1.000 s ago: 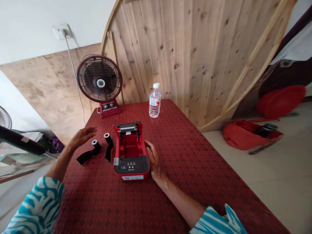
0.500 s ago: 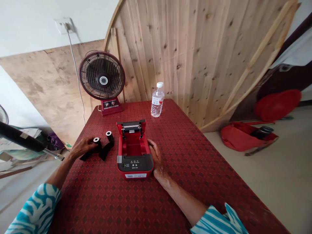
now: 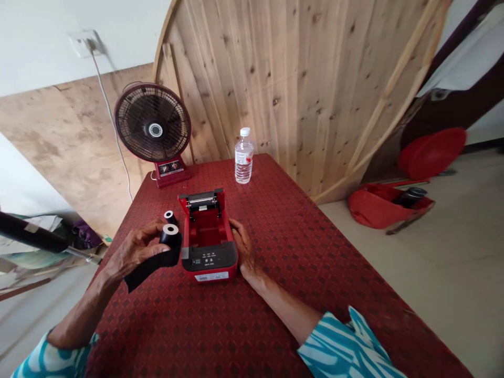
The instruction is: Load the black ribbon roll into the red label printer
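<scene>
A small red and black label printer (image 3: 210, 258) stands on the table with its lid raised toward the back and its red inner bay exposed. My right hand (image 3: 244, 253) is closed against the printer's right side, fingers along the wall. Just left of the printer, my left hand (image 3: 137, 251) grips a black roll (image 3: 168, 239) with a white core between thumb and fingers. A loose black strip trails from this roll below the hand. Behind it stands a second black roll (image 3: 169, 216), partly hidden by the held one and my fingers.
A dark red fan (image 3: 155, 130) is at the table's back left, its cord running to a wall socket (image 3: 85, 44). A clear water bottle (image 3: 243, 160) stands upright near the back edge. Wooden boards (image 3: 299, 94) lean behind the table (image 3: 275, 231). A red bag (image 3: 370, 207) lies on the floor at right.
My left hand has lifted one black roll and brought it right, close to the printer. My right hand stays at the printer's side. The view has shifted slightly.
</scene>
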The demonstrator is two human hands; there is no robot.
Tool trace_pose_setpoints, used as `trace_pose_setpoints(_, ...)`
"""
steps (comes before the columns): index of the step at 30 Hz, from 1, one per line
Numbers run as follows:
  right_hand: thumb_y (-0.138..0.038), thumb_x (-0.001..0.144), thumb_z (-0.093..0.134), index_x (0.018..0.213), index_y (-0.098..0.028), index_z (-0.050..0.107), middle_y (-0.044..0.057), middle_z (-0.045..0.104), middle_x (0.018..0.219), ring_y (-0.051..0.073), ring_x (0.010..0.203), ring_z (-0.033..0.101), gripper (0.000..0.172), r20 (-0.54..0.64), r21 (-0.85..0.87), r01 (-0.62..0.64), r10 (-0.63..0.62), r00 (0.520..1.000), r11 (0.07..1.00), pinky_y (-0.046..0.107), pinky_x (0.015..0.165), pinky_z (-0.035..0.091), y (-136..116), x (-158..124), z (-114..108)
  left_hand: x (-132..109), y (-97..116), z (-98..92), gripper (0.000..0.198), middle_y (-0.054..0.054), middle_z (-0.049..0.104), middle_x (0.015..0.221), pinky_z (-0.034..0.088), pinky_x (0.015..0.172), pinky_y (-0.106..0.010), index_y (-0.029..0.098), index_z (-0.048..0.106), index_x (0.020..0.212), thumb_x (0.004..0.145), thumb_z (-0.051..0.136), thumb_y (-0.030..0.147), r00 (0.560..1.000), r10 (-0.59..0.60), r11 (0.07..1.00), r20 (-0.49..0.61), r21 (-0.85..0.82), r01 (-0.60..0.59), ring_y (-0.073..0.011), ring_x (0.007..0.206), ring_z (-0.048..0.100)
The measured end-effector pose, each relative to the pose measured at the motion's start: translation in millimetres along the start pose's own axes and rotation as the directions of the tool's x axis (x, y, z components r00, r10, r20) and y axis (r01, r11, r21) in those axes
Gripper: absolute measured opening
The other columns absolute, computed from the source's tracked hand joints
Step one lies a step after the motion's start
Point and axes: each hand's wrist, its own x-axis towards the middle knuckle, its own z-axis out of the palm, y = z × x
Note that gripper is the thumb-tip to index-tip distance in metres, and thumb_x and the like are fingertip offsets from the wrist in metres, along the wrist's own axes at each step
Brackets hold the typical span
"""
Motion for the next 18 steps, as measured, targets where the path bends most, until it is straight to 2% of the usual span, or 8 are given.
trace_pose_setpoints(3, -0.040, 0.090, 0.046, 0.118, -0.026, 0.063, 0.005, 0.066, 0.121, 0.022, 0.115, 0.058, 0.035, -0.006, 0.002, 0.003, -0.003, 1.000, 1.000, 0.041, 0.103, 0.044, -1.0, -0.2, -0.6, 0.2, 17.0, 11.5, 0.037, -0.005, 0.065, 0.087, 0.051, 0.073, -0.031, 0.018, 0.064, 0.083, 0.065, 0.080, 0.046, 0.997, 0.075, 0.997, -0.021, 0.030, -0.075, -0.0217, 0.083, 0.060)
trace_pose_setpoints(6, -0.038, 0.090, 0.046, 0.116, -0.026, 0.064, 0.005, 0.066, 0.120, 0.021, 0.114, 0.058, 0.034, 0.001, -0.005, 0.014, -0.014, 1.000, 1.000, 0.041, 0.103, 0.044, -1.2, 0.2, -1.2, -2.8, 28.1, 18.8, 0.038, -0.005, 0.066, 0.083, 0.052, 0.072, -0.032, 0.019, 0.062, 0.083, 0.062, 0.082, 0.043, 0.998, 0.059, 0.998, -0.032, 0.025, -0.058, -0.0214, 0.080, 0.062)
trace_pose_setpoints(11, -0.037, 0.089, 0.046, 0.115, -0.026, 0.064, 0.005, 0.065, 0.120, 0.022, 0.114, 0.058, 0.034, -0.002, 0.005, 0.005, -0.005, 1.000, 1.000, 0.041, 0.102, 0.044, 2.5, 2.2, -0.3, -10.6, 35.6, 28.5, 0.049, -0.007, 0.072, 0.092, 0.054, 0.078, -0.036, 0.020, 0.069, 0.103, 0.069, 0.075, 0.054, 0.999, -0.010, 0.999, 0.040, -0.042, 0.012, -0.0270, 0.088, 0.066)
trace_pose_setpoints(15, -0.038, 0.088, 0.045, 0.114, -0.026, 0.064, 0.005, 0.065, 0.119, 0.022, 0.114, 0.058, 0.035, -0.006, 0.015, 0.004, -0.004, 1.000, 1.000, 0.040, 0.102, 0.044, 5.3, 4.0, 0.8, -12.4, 34.8, 37.9, 0.060, -0.008, 0.073, 0.103, 0.050, 0.091, -0.040, 0.021, 0.063, 0.126, 0.081, 0.060, 0.060, 0.993, -0.072, 0.992, 0.098, -0.097, 0.081, -0.0314, 0.104, 0.065)
trace_pose_setpoints(18, -0.038, 0.088, 0.045, 0.115, -0.025, 0.063, 0.005, 0.065, 0.119, 0.022, 0.115, 0.058, 0.035, -0.004, 0.006, 0.004, -0.004, 1.000, 1.000, 0.040, 0.102, 0.043, 5.3, 4.5, 1.0, -9.3, 31.4, 41.4, 0.059, -0.010, 0.073, 0.108, 0.050, 0.092, -0.041, 0.020, 0.062, 0.129, 0.087, 0.045, 0.058, 0.990, -0.108, 0.982, 0.092, -0.148, 0.121, -0.0316, 0.109, 0.063)
